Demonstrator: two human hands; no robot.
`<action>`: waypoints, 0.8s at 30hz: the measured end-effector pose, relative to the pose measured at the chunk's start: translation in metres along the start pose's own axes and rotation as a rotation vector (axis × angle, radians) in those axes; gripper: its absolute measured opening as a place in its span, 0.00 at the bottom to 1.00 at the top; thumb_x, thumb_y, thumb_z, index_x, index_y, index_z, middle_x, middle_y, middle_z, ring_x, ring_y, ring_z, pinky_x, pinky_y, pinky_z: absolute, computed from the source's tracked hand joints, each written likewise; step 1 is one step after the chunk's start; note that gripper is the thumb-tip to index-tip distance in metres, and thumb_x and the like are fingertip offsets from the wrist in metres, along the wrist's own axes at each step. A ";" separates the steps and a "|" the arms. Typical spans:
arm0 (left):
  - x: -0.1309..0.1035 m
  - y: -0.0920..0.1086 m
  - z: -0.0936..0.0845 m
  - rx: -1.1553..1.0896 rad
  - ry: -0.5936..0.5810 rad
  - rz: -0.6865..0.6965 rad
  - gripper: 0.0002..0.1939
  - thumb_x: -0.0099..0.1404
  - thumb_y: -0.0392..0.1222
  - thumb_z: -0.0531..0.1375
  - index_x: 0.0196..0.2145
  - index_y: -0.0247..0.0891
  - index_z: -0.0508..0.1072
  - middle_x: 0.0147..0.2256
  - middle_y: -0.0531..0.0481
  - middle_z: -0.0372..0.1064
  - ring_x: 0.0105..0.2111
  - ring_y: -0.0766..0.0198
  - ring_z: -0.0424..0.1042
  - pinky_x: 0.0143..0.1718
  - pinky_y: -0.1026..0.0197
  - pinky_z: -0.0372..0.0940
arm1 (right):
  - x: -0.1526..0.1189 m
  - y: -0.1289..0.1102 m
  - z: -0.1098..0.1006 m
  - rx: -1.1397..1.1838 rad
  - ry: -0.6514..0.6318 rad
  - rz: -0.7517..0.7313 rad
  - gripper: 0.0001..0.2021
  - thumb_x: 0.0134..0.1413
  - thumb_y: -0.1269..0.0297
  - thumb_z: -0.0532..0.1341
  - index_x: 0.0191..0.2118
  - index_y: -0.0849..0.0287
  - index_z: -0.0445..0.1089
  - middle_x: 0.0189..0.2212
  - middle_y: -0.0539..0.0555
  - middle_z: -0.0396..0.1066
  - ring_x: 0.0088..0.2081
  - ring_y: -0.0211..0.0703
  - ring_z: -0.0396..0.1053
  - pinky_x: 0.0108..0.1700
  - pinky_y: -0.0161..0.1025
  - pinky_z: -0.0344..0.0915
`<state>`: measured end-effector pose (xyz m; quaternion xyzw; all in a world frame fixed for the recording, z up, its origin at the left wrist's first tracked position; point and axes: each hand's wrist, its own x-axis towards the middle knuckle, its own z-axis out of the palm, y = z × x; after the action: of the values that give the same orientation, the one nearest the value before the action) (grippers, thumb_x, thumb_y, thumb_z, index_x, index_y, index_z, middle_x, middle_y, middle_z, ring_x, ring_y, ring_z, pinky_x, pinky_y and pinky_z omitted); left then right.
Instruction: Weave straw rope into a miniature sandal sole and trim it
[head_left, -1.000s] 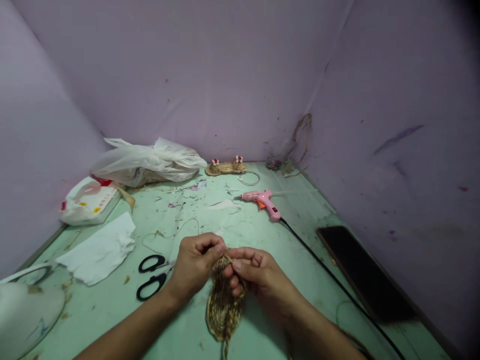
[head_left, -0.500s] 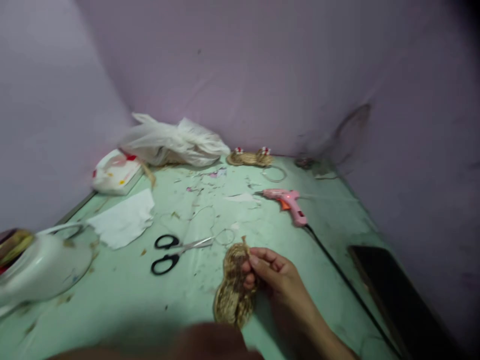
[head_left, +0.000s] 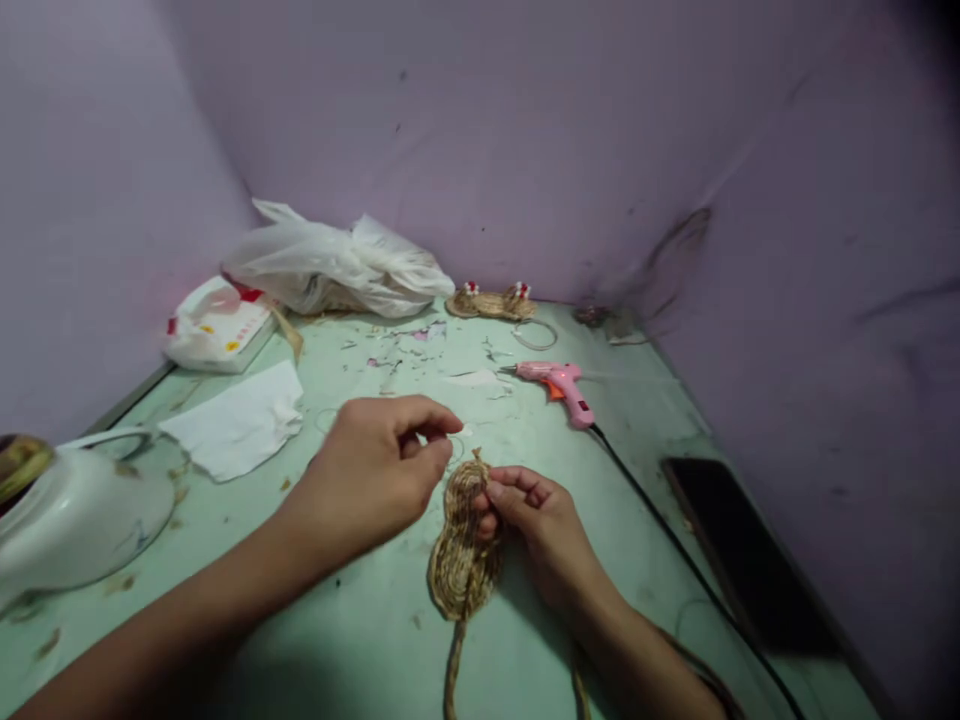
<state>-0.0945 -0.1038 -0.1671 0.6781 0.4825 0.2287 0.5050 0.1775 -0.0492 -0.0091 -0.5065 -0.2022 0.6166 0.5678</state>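
Brown, figure-eight-shaped coiled-braid piece (head_left: 454, 575): in my head view I have one of these between the fingers of my right hand (head_left: 536, 520), pinched at its far right edge, over the pale green desk (head_left: 375, 650). One braided tail (head_left: 452, 665) trails from its near end towards me. The thumb and forefinger of my left hand (head_left: 375, 465) stand narrowly apart just beside its far end, holding nothing that I can make out. Beyond my hands I count one pink glue gun (head_left: 551, 373), and at the back one similar braided straw piece (head_left: 491, 306) with two red-and-white clusters (head_left: 523, 291). One black rectangular phone (head_left: 750, 555) lies to my right; one torn white paper sheet (head_left: 240, 425) and one white plastic bag (head_left: 345, 265) lie to my left.
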 end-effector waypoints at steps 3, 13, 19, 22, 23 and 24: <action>0.133 0.168 -0.035 0.029 -0.197 -0.009 0.20 0.47 0.41 0.63 0.41 0.36 0.71 0.29 0.52 0.71 0.26 0.65 0.67 0.25 0.64 0.59 | 0.000 0.001 0.001 0.021 -0.021 -0.041 0.15 0.34 0.62 0.70 0.28 0.65 0.68 0.19 0.52 0.72 0.16 0.33 0.65 0.22 0.33 0.63; 0.141 0.240 -0.020 -0.185 -0.266 -0.096 0.08 0.46 0.39 0.60 0.24 0.31 0.69 0.14 0.53 0.65 0.15 0.71 0.61 0.18 0.68 0.54 | -0.010 -0.003 0.006 -0.022 -0.079 -0.101 0.14 0.38 0.62 0.68 0.29 0.65 0.68 0.21 0.54 0.73 0.18 0.34 0.67 0.23 0.33 0.63; 0.145 0.251 -0.022 -0.120 -0.147 0.003 0.08 0.48 0.41 0.60 0.22 0.31 0.72 0.13 0.55 0.62 0.16 0.71 0.59 0.20 0.67 0.54 | -0.010 -0.006 0.004 -0.051 -0.074 -0.116 0.14 0.37 0.60 0.68 0.29 0.65 0.68 0.20 0.52 0.72 0.17 0.32 0.66 0.23 0.32 0.62; 0.144 0.249 -0.023 -0.052 -0.019 0.079 0.05 0.45 0.38 0.61 0.19 0.32 0.72 0.16 0.55 0.64 0.19 0.70 0.60 0.23 0.67 0.56 | -0.010 -0.008 0.004 -0.050 -0.070 -0.114 0.15 0.37 0.60 0.68 0.29 0.65 0.67 0.20 0.52 0.72 0.17 0.33 0.66 0.23 0.33 0.62; 0.144 0.249 -0.024 -0.040 -0.001 0.090 0.05 0.45 0.38 0.61 0.19 0.33 0.72 0.16 0.55 0.63 0.19 0.70 0.60 0.23 0.67 0.55 | -0.010 -0.009 0.004 -0.046 -0.072 -0.112 0.15 0.37 0.60 0.68 0.29 0.65 0.67 0.19 0.52 0.72 0.17 0.33 0.66 0.23 0.33 0.62; 0.144 0.249 -0.025 -0.032 -0.003 0.090 0.06 0.45 0.39 0.61 0.18 0.33 0.71 0.16 0.56 0.62 0.19 0.71 0.59 0.23 0.67 0.55 | -0.010 -0.009 0.005 -0.043 -0.075 -0.111 0.15 0.36 0.60 0.68 0.29 0.65 0.67 0.19 0.51 0.72 0.17 0.33 0.66 0.23 0.33 0.62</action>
<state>0.0527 0.0292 0.0426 0.6913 0.4473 0.2579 0.5056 0.1765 -0.0547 0.0045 -0.4830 -0.2645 0.5982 0.5822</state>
